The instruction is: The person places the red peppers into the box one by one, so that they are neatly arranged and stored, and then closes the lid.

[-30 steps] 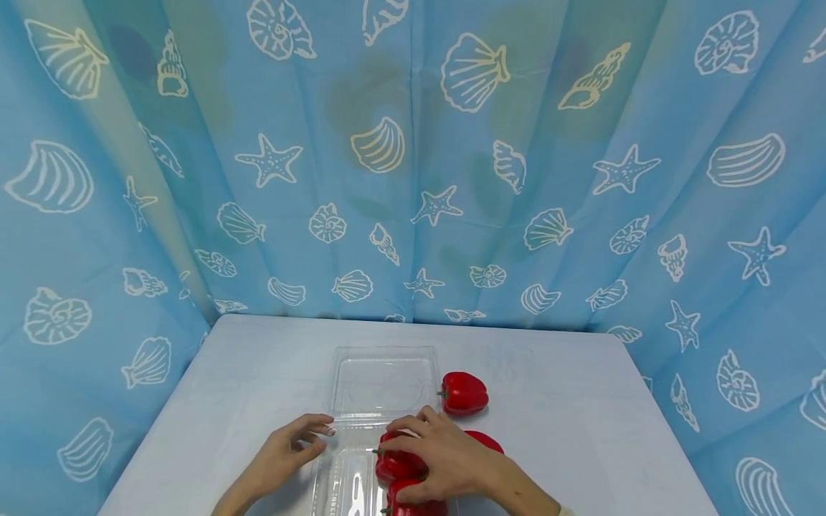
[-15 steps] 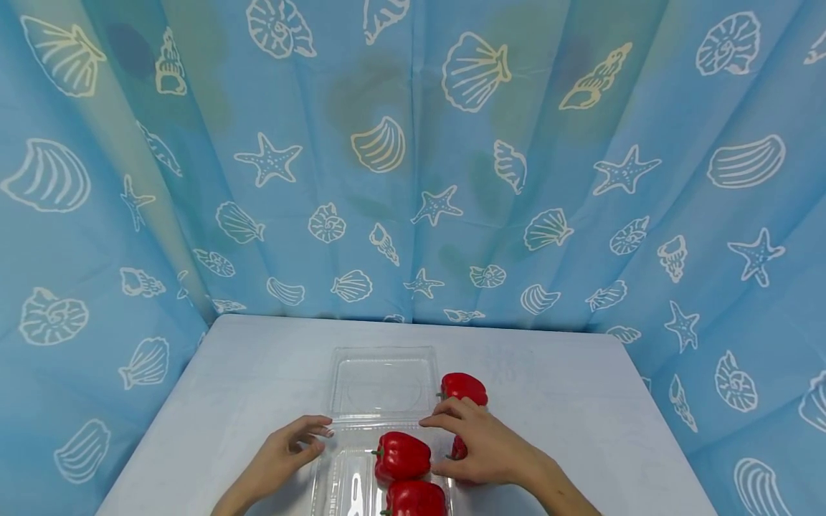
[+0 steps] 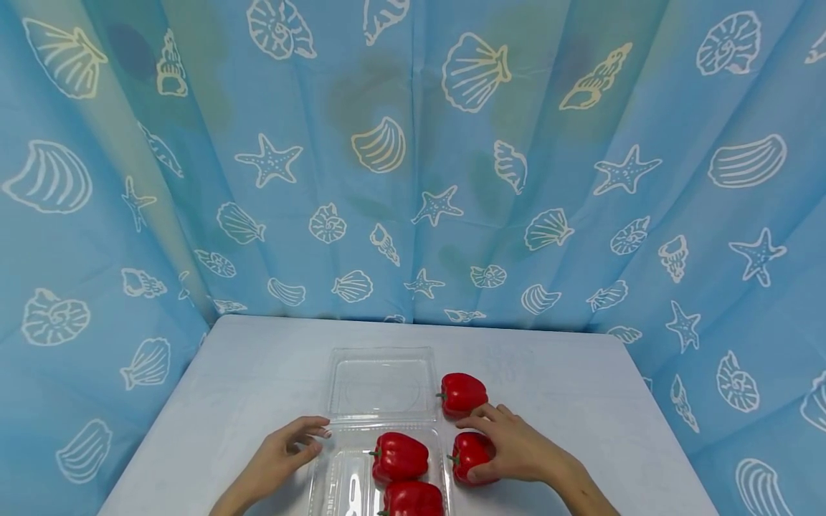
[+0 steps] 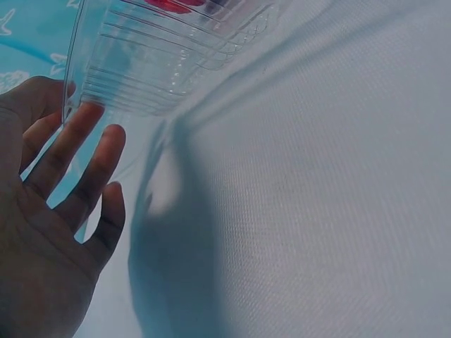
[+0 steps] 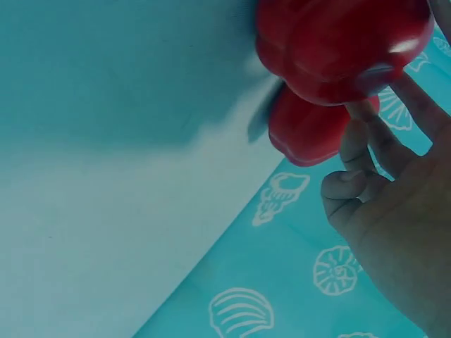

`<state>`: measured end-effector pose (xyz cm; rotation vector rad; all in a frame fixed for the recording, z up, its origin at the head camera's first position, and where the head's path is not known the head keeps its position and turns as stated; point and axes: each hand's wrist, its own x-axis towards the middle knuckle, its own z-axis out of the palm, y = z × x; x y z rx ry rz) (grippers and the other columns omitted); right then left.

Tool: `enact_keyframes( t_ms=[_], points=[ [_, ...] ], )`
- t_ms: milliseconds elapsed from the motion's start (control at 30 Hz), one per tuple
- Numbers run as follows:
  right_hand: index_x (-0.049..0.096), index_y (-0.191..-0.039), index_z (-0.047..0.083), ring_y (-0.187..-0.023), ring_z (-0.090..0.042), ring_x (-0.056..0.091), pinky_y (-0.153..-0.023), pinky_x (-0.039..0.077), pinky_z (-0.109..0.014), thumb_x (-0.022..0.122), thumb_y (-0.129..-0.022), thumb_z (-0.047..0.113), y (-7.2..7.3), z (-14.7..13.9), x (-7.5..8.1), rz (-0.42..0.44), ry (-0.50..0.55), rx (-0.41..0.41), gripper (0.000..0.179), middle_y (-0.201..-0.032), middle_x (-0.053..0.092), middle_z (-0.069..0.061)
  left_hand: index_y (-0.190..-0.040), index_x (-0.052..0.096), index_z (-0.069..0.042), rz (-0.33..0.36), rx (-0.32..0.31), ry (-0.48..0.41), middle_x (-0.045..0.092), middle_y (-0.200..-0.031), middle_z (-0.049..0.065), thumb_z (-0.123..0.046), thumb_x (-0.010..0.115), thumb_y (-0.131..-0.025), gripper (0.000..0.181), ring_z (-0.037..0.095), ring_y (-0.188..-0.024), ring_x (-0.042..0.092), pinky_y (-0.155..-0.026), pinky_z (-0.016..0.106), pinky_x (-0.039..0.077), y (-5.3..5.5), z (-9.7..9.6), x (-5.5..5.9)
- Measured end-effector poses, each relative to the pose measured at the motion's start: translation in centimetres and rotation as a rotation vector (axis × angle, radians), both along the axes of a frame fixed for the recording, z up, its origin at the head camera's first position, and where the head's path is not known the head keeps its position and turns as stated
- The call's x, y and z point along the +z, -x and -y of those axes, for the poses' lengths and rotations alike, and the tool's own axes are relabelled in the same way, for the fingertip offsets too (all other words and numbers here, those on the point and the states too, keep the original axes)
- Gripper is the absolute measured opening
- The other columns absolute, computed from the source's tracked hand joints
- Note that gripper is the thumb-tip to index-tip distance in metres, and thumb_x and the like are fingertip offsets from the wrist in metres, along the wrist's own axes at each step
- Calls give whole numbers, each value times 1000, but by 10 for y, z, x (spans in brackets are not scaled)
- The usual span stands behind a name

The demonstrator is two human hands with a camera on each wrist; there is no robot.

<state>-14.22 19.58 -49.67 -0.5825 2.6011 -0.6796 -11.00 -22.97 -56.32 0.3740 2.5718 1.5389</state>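
My right hand (image 3: 513, 444) curls over a red bell pepper (image 3: 470, 457) just right of the clear plastic clamshell box (image 3: 449, 494), thumb on its near side and fingers across its far side. In the right wrist view the fingertips press against that pepper (image 5: 338, 42). Two more red peppers lie in the box's base, one pepper (image 3: 400, 457) behind the other pepper (image 3: 414, 499). My left hand (image 3: 284, 453) stays at the box's left edge, fingers loosely bent. The left wrist view has its fingertips (image 4: 91, 111) right at the clear side wall (image 4: 127, 77).
Another red pepper (image 3: 463, 394) lies beyond the right hand, beside the box's opened lid (image 3: 383, 383), which lies flat toward the back. A white-covered table (image 3: 581, 401) carries everything. Blue curtains (image 3: 413, 272) with shell prints stand round its back and sides.
My right hand has left the pepper in the box and moved right onto the pepper beside it. The left hand has barely moved.
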Motion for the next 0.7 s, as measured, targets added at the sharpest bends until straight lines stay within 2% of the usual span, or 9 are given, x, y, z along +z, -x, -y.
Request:
enact_keyframes(
  t_ms=[433,700],
  points=[
    [62,-129,29,-113,-22,52,-79,59,-41,95,-59,44,-2,-5,-2,34,22,13,79,-126,57,4,-135,60,-13,11,12,14,72,-115,4,-23,69,-97,41,6,-94,66,-73,27,53,-1,1,-2],
    [61,-129,30,-112,-22,54,-78,60,-42,95,-58,43,-1,-5,-6,34,8,7,80,-126,59,3,-135,60,-13,20,18,22,71,-115,4,-24,69,-96,41,6,-95,66,-75,27,54,-1,1,-2]
  ],
)
